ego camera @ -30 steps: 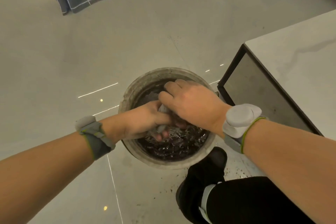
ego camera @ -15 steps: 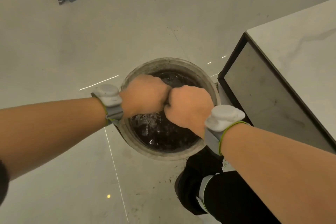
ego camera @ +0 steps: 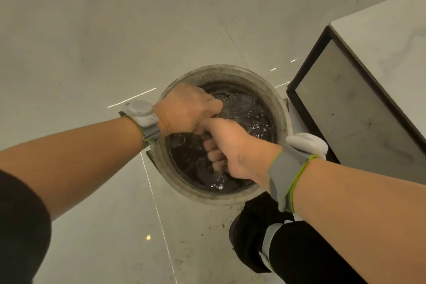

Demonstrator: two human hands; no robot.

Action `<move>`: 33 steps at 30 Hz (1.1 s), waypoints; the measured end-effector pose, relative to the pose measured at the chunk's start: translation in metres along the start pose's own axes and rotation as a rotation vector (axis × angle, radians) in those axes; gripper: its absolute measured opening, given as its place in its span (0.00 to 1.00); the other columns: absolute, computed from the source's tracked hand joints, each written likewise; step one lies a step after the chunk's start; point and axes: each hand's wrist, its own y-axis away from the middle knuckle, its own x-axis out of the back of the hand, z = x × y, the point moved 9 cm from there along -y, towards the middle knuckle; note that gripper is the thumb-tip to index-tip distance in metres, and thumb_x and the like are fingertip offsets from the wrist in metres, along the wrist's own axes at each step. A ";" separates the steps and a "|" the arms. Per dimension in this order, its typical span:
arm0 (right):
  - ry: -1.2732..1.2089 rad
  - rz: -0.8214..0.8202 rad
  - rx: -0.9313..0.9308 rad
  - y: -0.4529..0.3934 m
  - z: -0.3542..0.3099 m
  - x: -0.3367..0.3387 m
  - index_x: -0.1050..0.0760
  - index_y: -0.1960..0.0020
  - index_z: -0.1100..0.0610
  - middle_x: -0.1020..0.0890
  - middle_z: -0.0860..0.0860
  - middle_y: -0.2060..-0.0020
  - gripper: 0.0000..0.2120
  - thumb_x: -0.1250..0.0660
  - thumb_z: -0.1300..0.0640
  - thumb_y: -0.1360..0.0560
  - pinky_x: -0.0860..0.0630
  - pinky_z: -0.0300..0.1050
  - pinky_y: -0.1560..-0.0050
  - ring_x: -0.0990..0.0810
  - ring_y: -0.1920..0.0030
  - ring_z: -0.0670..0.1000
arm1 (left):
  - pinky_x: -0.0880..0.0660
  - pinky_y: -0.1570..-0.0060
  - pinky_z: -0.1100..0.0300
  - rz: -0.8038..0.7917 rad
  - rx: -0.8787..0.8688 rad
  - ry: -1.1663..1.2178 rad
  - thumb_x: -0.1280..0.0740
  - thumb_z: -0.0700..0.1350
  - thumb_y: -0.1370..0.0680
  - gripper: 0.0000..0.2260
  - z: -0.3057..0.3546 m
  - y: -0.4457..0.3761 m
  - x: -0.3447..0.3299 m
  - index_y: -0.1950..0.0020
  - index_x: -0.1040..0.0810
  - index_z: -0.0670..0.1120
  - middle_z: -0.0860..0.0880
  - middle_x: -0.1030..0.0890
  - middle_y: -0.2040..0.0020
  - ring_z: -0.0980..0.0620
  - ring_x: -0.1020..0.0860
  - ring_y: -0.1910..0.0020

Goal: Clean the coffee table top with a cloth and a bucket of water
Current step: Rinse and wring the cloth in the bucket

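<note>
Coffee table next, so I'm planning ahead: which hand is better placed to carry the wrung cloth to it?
Right, probably. The right hand is nearer the coffee table; the left hand grips over the bucket's far side.

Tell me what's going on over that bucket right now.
A person is wringing a cloth over a bucket of dark water on the floor. The left hand and right hand are both fisted around it, so little of it shows. The coffee table stands just right of the bucket, not being wiped yet.
</note>
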 end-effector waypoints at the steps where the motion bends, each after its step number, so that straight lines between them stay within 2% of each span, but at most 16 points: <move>1: -0.031 -0.015 -0.011 0.000 0.001 -0.002 0.33 0.60 0.51 0.35 0.46 0.78 0.06 0.36 0.57 0.26 0.48 0.38 0.75 0.43 0.79 0.47 | 0.34 0.74 0.61 0.026 0.022 0.032 0.37 0.51 0.37 0.09 -0.001 0.001 0.001 0.63 0.24 0.47 0.49 0.24 0.70 0.46 0.24 0.73; 4: -0.110 -0.052 -0.055 0.002 0.005 -0.005 0.34 0.62 0.51 0.37 0.46 0.77 0.09 0.37 0.57 0.26 0.50 0.40 0.73 0.45 0.77 0.46 | 0.29 0.76 0.58 0.105 0.035 0.115 0.45 0.50 0.34 0.13 0.004 0.001 0.003 0.64 0.24 0.46 0.48 0.24 0.72 0.45 0.25 0.74; 9: -0.050 -0.072 -0.052 -0.004 0.004 -0.004 0.35 0.61 0.50 0.38 0.46 0.74 0.09 0.35 0.56 0.26 0.51 0.43 0.69 0.46 0.74 0.47 | 0.25 0.74 0.54 0.033 0.080 0.129 0.45 0.53 0.34 0.14 -0.003 0.002 -0.001 0.62 0.23 0.48 0.50 0.23 0.70 0.46 0.24 0.72; 13: 0.358 0.094 0.151 -0.008 -0.016 0.012 0.26 0.56 0.56 0.27 0.52 0.72 0.06 0.32 0.55 0.27 0.35 0.42 0.76 0.31 0.77 0.50 | 0.26 0.71 0.55 -0.012 0.123 0.101 0.43 0.52 0.30 0.10 -0.006 0.004 -0.006 0.58 0.24 0.51 0.52 0.21 0.65 0.48 0.22 0.67; 14: 0.502 0.156 0.223 -0.004 -0.027 0.017 0.25 0.55 0.58 0.23 0.53 0.69 0.08 0.31 0.54 0.28 0.28 0.46 0.74 0.25 0.74 0.53 | 0.26 0.71 0.55 0.000 0.145 0.099 0.42 0.51 0.30 0.08 -0.007 0.005 -0.004 0.58 0.24 0.51 0.52 0.21 0.65 0.48 0.22 0.66; 16: 0.795 0.231 0.309 0.000 -0.044 0.023 0.22 0.53 0.61 0.20 0.54 0.65 0.13 0.31 0.52 0.29 0.21 0.55 0.60 0.20 0.64 0.57 | 0.25 0.65 0.52 -0.016 0.171 0.065 0.36 0.49 0.30 0.05 -0.007 0.005 -0.004 0.59 0.24 0.50 0.52 0.22 0.64 0.48 0.23 0.62; 18: 0.948 0.230 0.301 -0.001 -0.049 0.027 0.21 0.49 0.62 0.21 0.53 0.62 0.17 0.31 0.49 0.30 0.24 0.53 0.58 0.21 0.60 0.56 | 0.26 0.52 0.48 -0.013 0.205 -0.019 0.33 0.50 0.32 0.04 -0.007 0.008 0.000 0.60 0.20 0.51 0.52 0.22 0.62 0.47 0.24 0.57; 20: 1.006 0.230 0.289 0.007 -0.048 0.028 0.21 0.47 0.56 0.18 0.51 0.57 0.16 0.31 0.47 0.30 0.21 0.51 0.51 0.20 0.55 0.54 | 0.29 0.44 0.46 -0.095 0.249 -0.098 0.33 0.52 0.30 0.05 -0.004 0.010 0.006 0.58 0.18 0.54 0.52 0.22 0.59 0.47 0.24 0.53; 21: 1.028 0.238 0.294 0.013 -0.046 0.027 0.22 0.44 0.53 0.18 0.52 0.52 0.17 0.32 0.46 0.29 0.21 0.53 0.46 0.20 0.52 0.54 | 0.29 0.44 0.48 -0.179 0.280 -0.096 0.34 0.52 0.29 0.05 -0.004 0.012 0.006 0.57 0.19 0.54 0.52 0.22 0.58 0.47 0.24 0.53; 23: 1.116 0.266 0.293 0.027 -0.038 0.029 0.30 0.31 0.48 0.25 0.56 0.36 0.26 0.34 0.44 0.28 0.24 0.55 0.38 0.23 0.40 0.58 | 0.24 0.56 0.53 -0.306 0.363 0.004 0.35 0.50 0.27 0.05 -0.003 0.017 0.006 0.56 0.20 0.53 0.52 0.21 0.60 0.49 0.22 0.58; 24: 1.167 0.294 0.295 0.036 -0.034 0.031 0.38 0.24 0.47 0.33 0.57 0.28 0.33 0.35 0.43 0.27 0.28 0.53 0.34 0.28 0.33 0.59 | 0.24 0.63 0.55 -0.346 0.409 0.073 0.34 0.49 0.28 0.04 -0.002 0.020 0.008 0.56 0.20 0.52 0.52 0.21 0.61 0.49 0.21 0.60; 26: 1.183 0.340 0.317 0.061 -0.028 0.037 0.54 0.19 0.47 0.44 0.57 0.22 0.42 0.36 0.41 0.26 0.33 0.52 0.30 0.36 0.26 0.60 | 0.27 0.70 0.58 -0.378 0.477 0.169 0.33 0.52 0.30 0.05 0.002 0.023 0.016 0.57 0.23 0.52 0.52 0.21 0.64 0.50 0.21 0.63; 27: 1.148 0.354 0.328 0.072 -0.026 0.042 0.57 0.19 0.48 0.44 0.56 0.21 0.44 0.36 0.41 0.26 0.34 0.51 0.29 0.37 0.25 0.59 | 0.28 0.70 0.59 -0.379 0.502 0.201 0.33 0.53 0.30 0.06 0.005 0.023 0.022 0.57 0.24 0.53 0.53 0.21 0.64 0.50 0.22 0.63; 29: 1.045 0.404 0.344 0.107 -0.025 0.060 0.57 0.19 0.50 0.35 0.57 0.25 0.45 0.35 0.42 0.26 0.30 0.52 0.30 0.31 0.29 0.58 | 0.26 0.69 0.58 -0.319 0.529 0.285 0.34 0.54 0.31 0.07 0.020 0.012 0.046 0.58 0.24 0.53 0.53 0.21 0.64 0.51 0.21 0.63; 31: 0.935 0.467 0.393 0.146 -0.029 0.082 0.47 0.21 0.54 0.23 0.57 0.35 0.37 0.35 0.45 0.24 0.24 0.54 0.39 0.23 0.38 0.59 | 0.21 0.64 0.55 -0.247 0.555 0.354 0.35 0.57 0.33 0.09 0.037 -0.003 0.072 0.59 0.23 0.55 0.54 0.20 0.65 0.52 0.21 0.64; 33: 0.778 0.512 0.481 0.194 -0.036 0.105 0.32 0.33 0.55 0.18 0.51 0.50 0.22 0.36 0.44 0.22 0.21 0.49 0.50 0.19 0.50 0.53 | 0.21 0.63 0.56 -0.202 0.548 0.401 0.36 0.61 0.34 0.13 0.060 -0.028 0.102 0.55 0.22 0.56 0.56 0.19 0.62 0.53 0.20 0.63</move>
